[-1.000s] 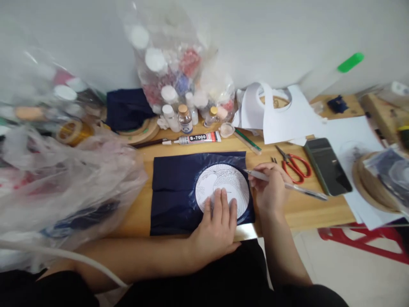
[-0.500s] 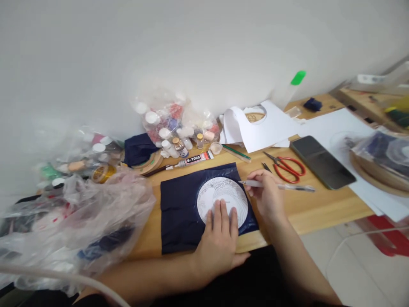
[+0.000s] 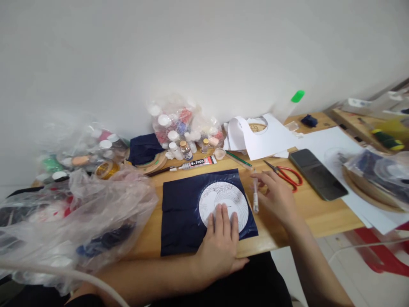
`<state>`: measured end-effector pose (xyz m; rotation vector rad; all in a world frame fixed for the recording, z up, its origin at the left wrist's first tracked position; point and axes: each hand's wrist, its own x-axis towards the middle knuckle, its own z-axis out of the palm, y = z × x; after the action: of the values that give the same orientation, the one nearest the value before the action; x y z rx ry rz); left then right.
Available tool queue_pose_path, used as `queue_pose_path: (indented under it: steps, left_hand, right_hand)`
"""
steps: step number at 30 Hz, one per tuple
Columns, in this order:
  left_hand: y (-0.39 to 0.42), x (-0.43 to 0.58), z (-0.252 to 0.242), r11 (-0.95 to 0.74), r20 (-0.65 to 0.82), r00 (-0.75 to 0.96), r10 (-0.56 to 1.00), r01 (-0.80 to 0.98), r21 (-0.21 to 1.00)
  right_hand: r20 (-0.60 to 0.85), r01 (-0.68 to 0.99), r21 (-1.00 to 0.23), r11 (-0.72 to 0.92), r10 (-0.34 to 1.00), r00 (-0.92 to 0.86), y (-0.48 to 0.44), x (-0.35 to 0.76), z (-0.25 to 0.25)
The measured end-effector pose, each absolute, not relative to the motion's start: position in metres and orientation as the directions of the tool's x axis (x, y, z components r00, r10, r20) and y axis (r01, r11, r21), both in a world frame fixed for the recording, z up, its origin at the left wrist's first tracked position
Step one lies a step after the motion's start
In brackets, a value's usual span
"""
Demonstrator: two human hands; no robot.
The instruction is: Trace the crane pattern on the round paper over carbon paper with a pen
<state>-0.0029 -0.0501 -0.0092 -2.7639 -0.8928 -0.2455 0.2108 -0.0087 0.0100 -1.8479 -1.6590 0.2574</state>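
My left hand (image 3: 219, 243) lies flat, its fingers spread on a round white paper with a fine line drawing (image 3: 209, 200). Beneath that paper is a dark blue cloth (image 3: 180, 213) on the wooden table. To the right of the cloth, the fingertips of my right hand (image 3: 276, 194) are round a clear pen (image 3: 255, 200), which points toward me. Red-handled scissors (image 3: 290, 177) lie just beyond my right hand, partly covered by it. A black phone (image 3: 318, 174) rests further right.
A glue tube (image 3: 200, 162), small bottles (image 3: 185, 150) and a green pencil (image 3: 239, 159) lie behind the cloth. Plastic bags (image 3: 111, 209) crowd the left. Cut white paper (image 3: 265, 143) stands at the back; a wooden hoop (image 3: 367, 192) lies at the right.
My right hand has drawn away from the paper disc's edge to the right. The pen has swung from lying crosswise to pointing toward me. My left hand stays on the paper.
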Motion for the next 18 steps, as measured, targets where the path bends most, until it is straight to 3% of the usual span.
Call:
queue_pose_path:
  steps: [4,8,13,18]
  left_hand:
    - [-0.051,-0.003,-0.007,-0.788,0.194,0.806,0.560,0.590,-0.177]
    - [-0.051,-0.003,-0.005,-0.798,0.141,0.818,0.558,0.575,-0.181]
    - [-0.051,-0.003,-0.005,-0.795,0.179,0.813,0.554,0.580,-0.176]
    - [-0.050,-0.003,-0.005,-0.788,0.222,0.802,0.554,0.592,-0.170]
  right_hand:
    - [0.233,0.937,-0.314,0.151,0.969,-0.078,-0.013,0.220,0.007]
    - [0.240,0.944,-0.230,0.235,0.954,-0.179,-0.016,0.219,0.001]
    - [0.360,0.932,-0.254,0.260,0.919,-0.159,-0.016,0.219,-0.010]
    - [0.457,0.864,-0.421,0.277,0.888,-0.062,-0.015,0.218,-0.013]
